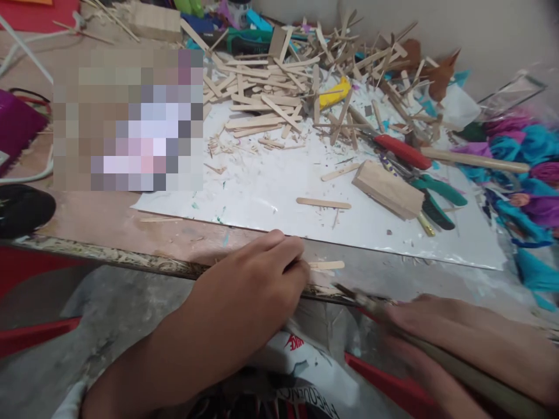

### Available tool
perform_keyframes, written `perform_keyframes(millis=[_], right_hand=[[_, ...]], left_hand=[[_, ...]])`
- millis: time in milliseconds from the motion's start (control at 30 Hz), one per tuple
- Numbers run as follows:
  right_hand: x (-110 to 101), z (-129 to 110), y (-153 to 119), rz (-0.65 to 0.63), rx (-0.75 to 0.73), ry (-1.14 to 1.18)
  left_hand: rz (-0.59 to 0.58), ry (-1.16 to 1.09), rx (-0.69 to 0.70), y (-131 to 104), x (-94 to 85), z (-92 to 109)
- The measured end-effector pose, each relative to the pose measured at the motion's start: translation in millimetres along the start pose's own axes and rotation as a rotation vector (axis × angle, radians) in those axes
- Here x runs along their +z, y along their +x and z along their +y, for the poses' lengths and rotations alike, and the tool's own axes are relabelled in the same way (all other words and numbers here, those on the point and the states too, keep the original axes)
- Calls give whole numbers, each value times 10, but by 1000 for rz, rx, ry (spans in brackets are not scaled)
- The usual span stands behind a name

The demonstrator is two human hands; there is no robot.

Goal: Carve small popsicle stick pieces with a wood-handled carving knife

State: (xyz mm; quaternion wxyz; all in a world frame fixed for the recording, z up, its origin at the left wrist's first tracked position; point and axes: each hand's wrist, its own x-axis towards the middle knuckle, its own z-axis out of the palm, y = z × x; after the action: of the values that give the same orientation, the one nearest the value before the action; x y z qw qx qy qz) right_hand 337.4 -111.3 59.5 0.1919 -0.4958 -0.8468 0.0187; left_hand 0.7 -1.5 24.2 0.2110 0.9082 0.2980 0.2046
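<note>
My left hand (266, 279) is closed at the table's front edge, its fingers pressed on a wooden craft stick (327, 265) whose end sticks out to the right. To the right, my right hand (419, 326), blurred, is wrapped round a long tool (371, 305) with a narrow dark tip. That tip points left, a little below and to the right of the stick's end, apart from it. Another craft stick (323, 203) lies on the white sheet (262, 203) beyond my left hand.
A heap of craft sticks (266, 105) covers the sheet's far side. At the right lie a wood block (388, 189), a red-handled tool (402, 151) and green-handled pliers (437, 198). Blue and purple crepe paper (519, 145) fills the far right. A black object (26, 209) sits at left.
</note>
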Motion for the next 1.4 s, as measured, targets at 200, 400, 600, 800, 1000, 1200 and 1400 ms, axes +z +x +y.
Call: perform_keyframes(millis=[200,400,600,800,1000,1200,1400], right_hand=[[171,-247,406,-34,56,71],[243,-330,446,6,93,109],[191,-391,568,14,126,103],[223,-441,757,96,178,119],[278,-331,893,-56,-94,48],[432,-317,770,54,-226,-29],[512,-322,618,79,-228,-10]], left_hand=[[13,65,38,28,21,9],[22,33,23,26,-11,6],[-6,-5,13,60,10,-6],[-8,-81,-11,30,10,1],[36,-75,14,39,43,-21],[82,32,16,67,63,10],[46,26,17,67,58,18]])
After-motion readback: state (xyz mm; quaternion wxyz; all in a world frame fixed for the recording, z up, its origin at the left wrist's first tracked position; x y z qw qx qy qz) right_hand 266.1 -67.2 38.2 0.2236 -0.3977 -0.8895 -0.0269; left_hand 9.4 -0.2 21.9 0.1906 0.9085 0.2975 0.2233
